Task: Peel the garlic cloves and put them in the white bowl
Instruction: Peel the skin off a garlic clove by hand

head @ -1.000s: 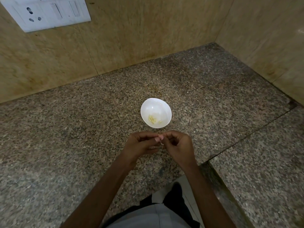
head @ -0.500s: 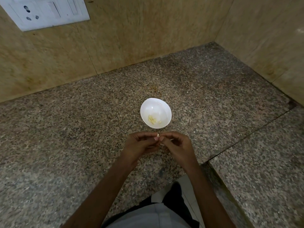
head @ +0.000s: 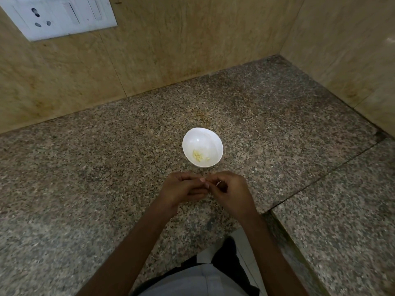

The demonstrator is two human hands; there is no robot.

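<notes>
Speckled brown granite bench [head: 106,167]: a small round white bowl [head: 205,136] stands at centre, with several pale yellow peeled garlic cloves [head: 199,155] lying at its 6 o'clock side. At 6 o'clock of the bowl, near it but apart, the left hand [head: 181,190] and right hand [head: 234,194] meet fingertip to fingertip. Their fingers are curled, and both pinch a small pale garlic piece [head: 218,184], mostly hidden. A white socket plate [head: 59,16] sits on the wall at 10 o'clock.
</notes>
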